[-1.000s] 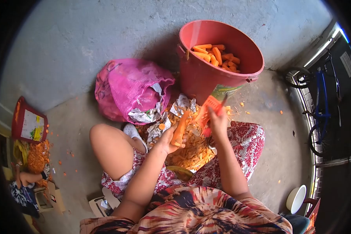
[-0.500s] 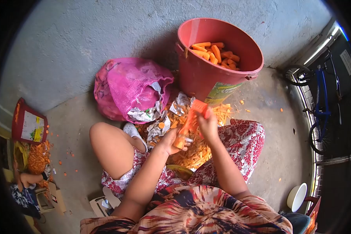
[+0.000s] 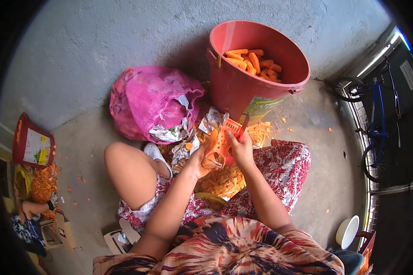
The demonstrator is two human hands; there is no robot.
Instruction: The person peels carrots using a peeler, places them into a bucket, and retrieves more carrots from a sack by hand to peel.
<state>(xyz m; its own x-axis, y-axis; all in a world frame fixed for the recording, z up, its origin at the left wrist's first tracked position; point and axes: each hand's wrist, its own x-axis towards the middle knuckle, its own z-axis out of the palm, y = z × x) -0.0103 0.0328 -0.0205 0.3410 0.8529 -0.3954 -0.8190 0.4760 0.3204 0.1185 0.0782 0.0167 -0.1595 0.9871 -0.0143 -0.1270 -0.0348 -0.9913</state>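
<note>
My left hand is closed around an orange carrot, whose upper end sticks out past the fingers. Against the carrot lies an orange plastic peeler with rows of holes and a metal blade at its lower end. My right hand grips this peeler. A slim red item, perhaps a knife, also juts up from the right hand; its kind is not clear. Below both hands, a heap of carrot peelings lies between the legs.
A large red bucket with peeled carrots stands against the wall. Beside it sits a pink mesh sack with crumpled newspaper. At far left are a smaller red bucket and another person's arm. A bicycle stands right.
The peeler has turned and come lower, its holed face and blade now showing clearly beside the carrot. The slim red item has come into view above my right hand.
</note>
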